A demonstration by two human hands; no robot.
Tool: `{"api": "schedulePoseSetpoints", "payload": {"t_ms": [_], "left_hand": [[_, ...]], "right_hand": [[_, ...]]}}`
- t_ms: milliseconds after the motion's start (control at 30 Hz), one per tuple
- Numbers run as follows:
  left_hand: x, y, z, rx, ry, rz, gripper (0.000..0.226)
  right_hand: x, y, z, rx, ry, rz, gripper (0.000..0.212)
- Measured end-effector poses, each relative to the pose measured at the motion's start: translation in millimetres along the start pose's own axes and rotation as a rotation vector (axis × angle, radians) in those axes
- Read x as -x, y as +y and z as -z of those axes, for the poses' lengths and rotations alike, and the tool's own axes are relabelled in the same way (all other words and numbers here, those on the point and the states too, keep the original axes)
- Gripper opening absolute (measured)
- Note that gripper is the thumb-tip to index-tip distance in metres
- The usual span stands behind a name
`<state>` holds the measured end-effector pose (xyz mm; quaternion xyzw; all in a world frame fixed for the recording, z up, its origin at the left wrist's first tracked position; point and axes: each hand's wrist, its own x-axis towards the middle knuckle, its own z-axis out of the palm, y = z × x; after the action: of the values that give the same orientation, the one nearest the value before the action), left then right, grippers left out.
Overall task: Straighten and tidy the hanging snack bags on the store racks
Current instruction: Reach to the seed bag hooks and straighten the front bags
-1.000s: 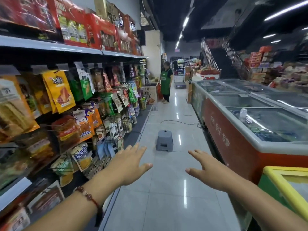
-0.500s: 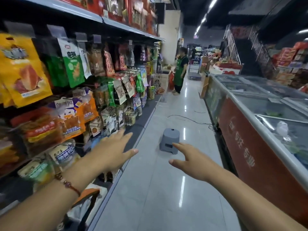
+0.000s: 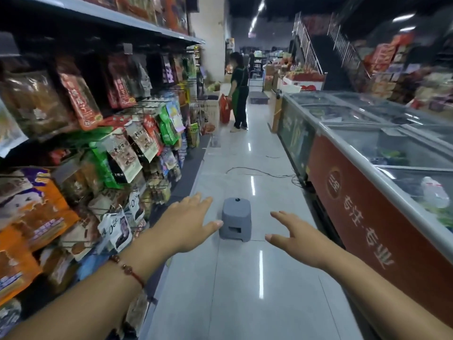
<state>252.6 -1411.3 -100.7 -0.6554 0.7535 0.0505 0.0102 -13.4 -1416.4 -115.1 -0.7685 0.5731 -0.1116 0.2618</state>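
Wearer has advanced up the aisle; stool (image 3: 235,219) nearer. Left hand (image 3: 188,222) and right hand (image 3: 296,238) spread wide, empty. Bags (image 3: 122,155) left, untouched.

Left arm: bare, extended forward from the lower left, a red beaded bracelet at the wrist
Left hand (image 3: 188,223): palm down, fingers straight and close together, thumb out to the right, holding nothing
Right arm: bare, extended forward from the lower right
Right hand (image 3: 295,238): palm down, fingers straight and slightly spread, thumb out to the left, holding nothing
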Motion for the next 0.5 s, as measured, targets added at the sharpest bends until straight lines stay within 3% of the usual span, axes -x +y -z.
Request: {"api": "schedulePoseSetpoints", "payload": {"t_ms": [267,500], "left_hand": [[-209,-43,0,-0.04,-0.047,0.099,0.079],[-321,-118,14,0.018,-0.013,0.264,0.08]], "right_hand": [[-226,58,44,0.031,-0.019,0.022,0.067],[-394,37,77,0.08,-0.104,0.163,0.067]]}}
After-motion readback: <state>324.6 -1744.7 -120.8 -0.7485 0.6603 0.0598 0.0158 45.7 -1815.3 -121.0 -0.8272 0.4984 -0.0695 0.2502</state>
